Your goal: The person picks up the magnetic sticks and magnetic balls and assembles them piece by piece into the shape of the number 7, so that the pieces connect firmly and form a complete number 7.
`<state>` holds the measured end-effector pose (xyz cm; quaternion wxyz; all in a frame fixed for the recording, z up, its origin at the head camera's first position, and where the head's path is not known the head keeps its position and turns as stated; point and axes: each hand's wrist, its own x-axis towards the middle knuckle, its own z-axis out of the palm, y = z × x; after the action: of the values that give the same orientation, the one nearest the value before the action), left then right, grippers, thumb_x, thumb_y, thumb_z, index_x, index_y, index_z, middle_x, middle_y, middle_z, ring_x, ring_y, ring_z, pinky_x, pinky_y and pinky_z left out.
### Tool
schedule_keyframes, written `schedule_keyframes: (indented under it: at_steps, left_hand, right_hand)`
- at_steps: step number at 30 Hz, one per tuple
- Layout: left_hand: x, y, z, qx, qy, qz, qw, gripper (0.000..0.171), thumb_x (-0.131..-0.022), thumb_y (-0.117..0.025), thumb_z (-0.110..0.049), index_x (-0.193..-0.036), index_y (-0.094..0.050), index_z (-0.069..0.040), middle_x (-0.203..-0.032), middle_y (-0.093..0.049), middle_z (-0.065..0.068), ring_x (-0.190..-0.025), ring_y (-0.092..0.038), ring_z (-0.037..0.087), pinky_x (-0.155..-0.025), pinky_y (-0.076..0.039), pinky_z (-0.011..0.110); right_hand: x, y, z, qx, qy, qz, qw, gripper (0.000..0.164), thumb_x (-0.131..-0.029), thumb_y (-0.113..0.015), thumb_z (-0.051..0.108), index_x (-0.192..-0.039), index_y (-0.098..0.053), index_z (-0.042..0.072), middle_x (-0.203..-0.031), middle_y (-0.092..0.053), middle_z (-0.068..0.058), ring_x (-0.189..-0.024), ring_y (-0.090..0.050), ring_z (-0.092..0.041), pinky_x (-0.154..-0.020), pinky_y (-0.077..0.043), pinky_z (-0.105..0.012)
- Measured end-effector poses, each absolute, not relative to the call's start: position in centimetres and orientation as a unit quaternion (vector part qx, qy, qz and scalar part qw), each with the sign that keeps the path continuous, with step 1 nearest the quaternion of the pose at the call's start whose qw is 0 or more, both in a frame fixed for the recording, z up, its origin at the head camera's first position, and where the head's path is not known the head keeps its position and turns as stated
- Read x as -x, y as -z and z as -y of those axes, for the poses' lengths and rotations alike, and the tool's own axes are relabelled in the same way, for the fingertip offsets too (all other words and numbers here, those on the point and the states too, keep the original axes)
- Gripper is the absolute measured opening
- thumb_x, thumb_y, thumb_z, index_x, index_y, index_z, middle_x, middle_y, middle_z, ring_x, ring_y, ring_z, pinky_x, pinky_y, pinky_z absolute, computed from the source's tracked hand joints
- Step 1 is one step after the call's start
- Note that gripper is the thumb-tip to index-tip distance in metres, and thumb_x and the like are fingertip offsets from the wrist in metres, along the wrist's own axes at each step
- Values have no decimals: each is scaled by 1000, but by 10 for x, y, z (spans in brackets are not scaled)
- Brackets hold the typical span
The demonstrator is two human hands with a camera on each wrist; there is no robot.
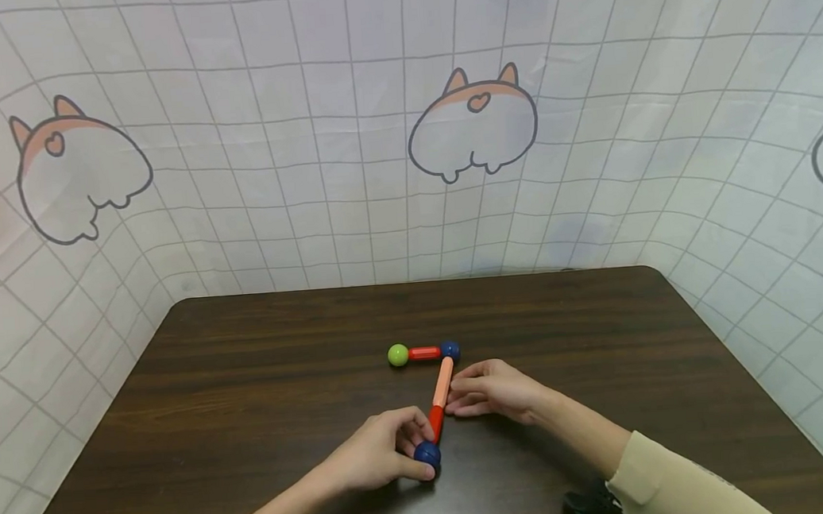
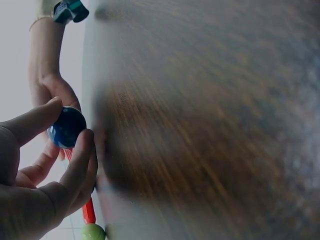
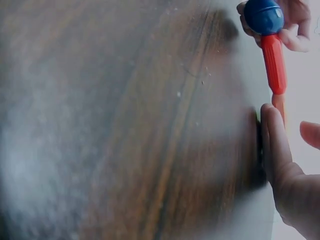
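Note:
My left hand (image 1: 378, 453) pinches a dark blue ball (image 1: 428, 454) between thumb and fingers, low over the table; the left wrist view shows the same grip. From that ball a red rod (image 1: 436, 424) runs away from me, end to end with a salmon-pink rod (image 1: 443, 382). The pink rod reaches a second blue ball (image 1: 450, 351), where a short red rod (image 1: 425, 353) leads left to a green ball (image 1: 398, 355). Beside the pink rod is my right hand (image 1: 498, 390), its extended fingers (image 3: 277, 135) against or very close to the rod and its thumb standing apart.
Everything lies on a dark wood-grain table (image 1: 245, 340). A white grid-patterned cloth (image 1: 288, 138) with cartoon animals hangs behind and along both sides. Near the right sleeve (image 1: 674, 477), a small black object (image 1: 587, 507) sits at the front edge of the view.

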<state>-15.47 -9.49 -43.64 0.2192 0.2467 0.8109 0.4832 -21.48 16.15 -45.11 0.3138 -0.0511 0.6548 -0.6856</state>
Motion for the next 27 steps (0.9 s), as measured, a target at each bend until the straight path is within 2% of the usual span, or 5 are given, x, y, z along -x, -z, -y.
schedule_keyframes:
  at_steps: [16,27]
  left_hand:
    - [156,436,86,-257,-434,-838,210,34,-79,-90,-10,-100,-63,-13,-88,-63,-2,-78,-60,12,-71,-51,26]
    - [154,436,91,-255,-441,-837,200,36,-78,-91,-9,-102,-64,-13,-89,-63,-1,-80,-62,14,-71,-52,26]
  right_hand:
    - [217,445,-170,62,673,-663,320,42,-106,-59,13,-133,-50,-18,-110,-70,-22,-101,-72,-29,-89,-56,-43]
    - [220,445,-175,69,672,-664,319,44,-106,-58,13,-135,-49,-19,-113,-68,-24,-103,-71,-29,-90,-56,-43]
